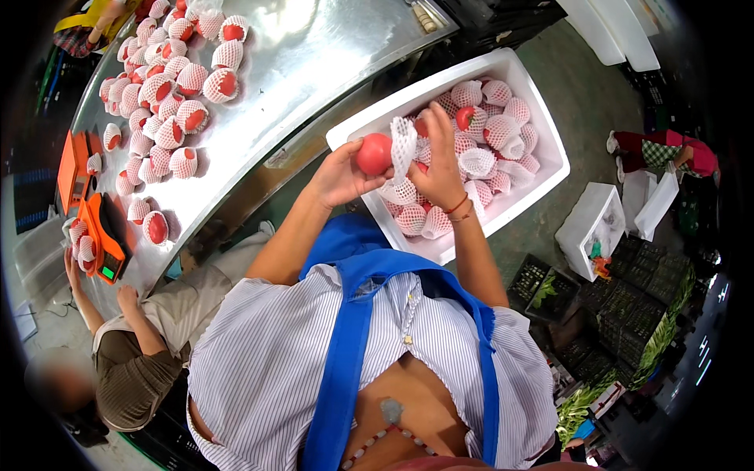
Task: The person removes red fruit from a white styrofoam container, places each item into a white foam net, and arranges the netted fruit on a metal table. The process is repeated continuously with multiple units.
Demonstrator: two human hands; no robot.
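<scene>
My left hand (341,179) holds a bare red tomato (374,154) above the near left corner of a white foam box (347,132). Right beside the tomato is a crumpled white foam net sleeve (403,147). My right hand (439,168) is at the sleeve's other side, its fingers raised and the thumb close to the net. Whether it grips the sleeve is not clear. Below both hands, the box holds many tomatoes in foam nets (500,130), and a loose-looking net (477,162) lies on top.
Netted tomatoes (159,88) are heaped on a metal table (283,88) at left. A co-worker (135,365) has a hand by tomatoes on an orange scale (106,235). Rightward are another foam box (589,229), black crates (542,288) and a bending person (671,153).
</scene>
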